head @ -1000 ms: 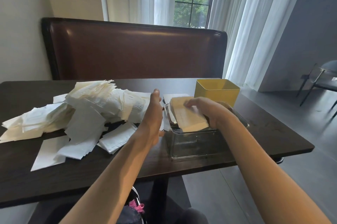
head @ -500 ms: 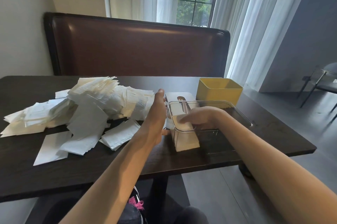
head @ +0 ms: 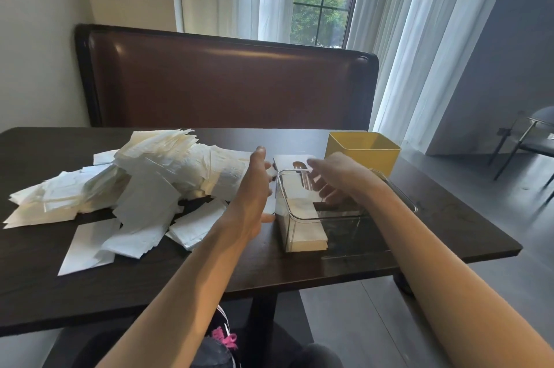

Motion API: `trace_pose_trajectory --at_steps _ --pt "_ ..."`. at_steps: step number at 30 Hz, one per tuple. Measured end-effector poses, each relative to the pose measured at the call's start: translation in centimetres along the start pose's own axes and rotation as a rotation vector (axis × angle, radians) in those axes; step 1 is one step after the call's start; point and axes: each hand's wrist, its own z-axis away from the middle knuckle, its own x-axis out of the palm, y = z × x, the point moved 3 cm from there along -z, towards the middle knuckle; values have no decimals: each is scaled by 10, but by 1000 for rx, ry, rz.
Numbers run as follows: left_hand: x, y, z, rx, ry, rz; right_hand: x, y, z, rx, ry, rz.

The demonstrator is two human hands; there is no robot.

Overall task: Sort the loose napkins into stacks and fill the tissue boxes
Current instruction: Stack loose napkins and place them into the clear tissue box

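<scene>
Head view: at centre frame a clear tissue box stands on the dark table, a stack of napkins upright against its left inner wall. The left hand rests flat, fingers straight, against the box's outer left side. The right hand hovers over the box opening, fingers loose, holding nothing. Loose napkins sprawl across the left of the table. A yellow box sits behind, right of centre.
</scene>
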Motion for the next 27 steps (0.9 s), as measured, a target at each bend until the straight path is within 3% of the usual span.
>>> trace_pose_trajectory --at_steps 6,10,14,19,27 --pt "-30 20 -3 82 77 9 10 -46 32 -325 184 -483" --pt "-63 30 -3 151 174 8 39 -73 48 -372 137 -731" --pt "-98 28 -4 166 221 -12 79 -90 52 -369 51 -765" --pt "-135 11 -5 145 267 -63 136 -83 32 -274 -25 -513" --pt "-158 -27 -20 53 177 -83 181 -41 -18 -325 114 189"
